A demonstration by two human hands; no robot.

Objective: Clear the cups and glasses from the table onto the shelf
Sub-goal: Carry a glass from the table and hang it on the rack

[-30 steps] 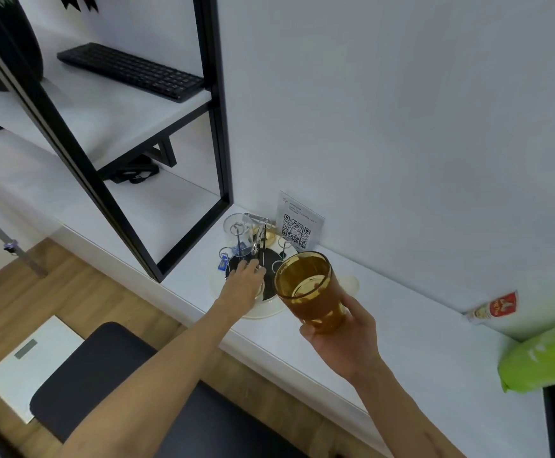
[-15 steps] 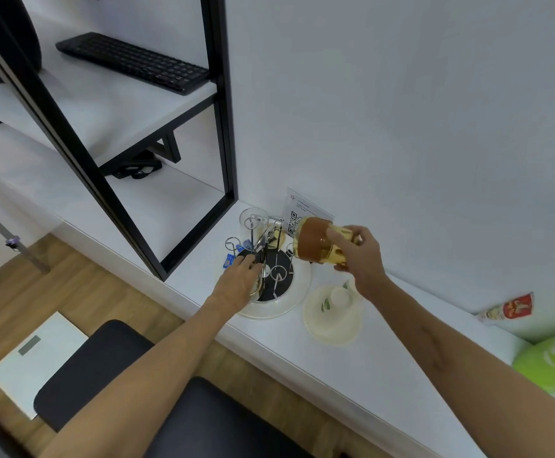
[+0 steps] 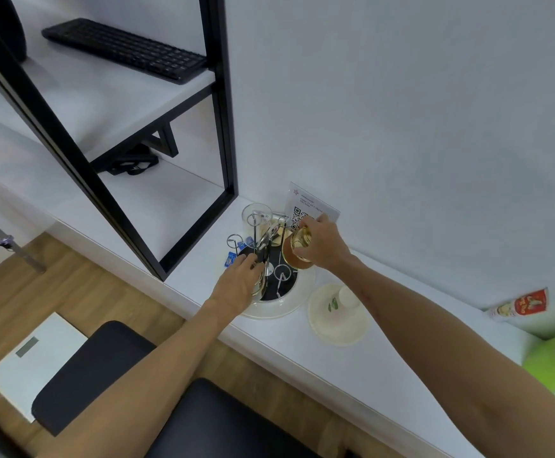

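Right hand holds the amber glass over the cup rack; left hand steadies the rack.

Your right fingers [image 3: 306, 223] curl round the amber translucent glass tumbler [image 3: 297, 251], which your right hand [image 3: 322, 244] holds tipped, mouth down, above the chrome wire cup rack [image 3: 269, 256]. Your left fingers [image 3: 248, 259] lie spread on the rack's black base; whether your left hand [image 3: 238, 284] grips a wire, you cannot tell. A clear glass [image 3: 256, 219] hangs inverted on a far prong. The rack stands in a round white tray [image 3: 289, 309] on the white desk [image 3: 385, 358], just beside a cream saucer with an upturned cup [image 3: 337, 317].
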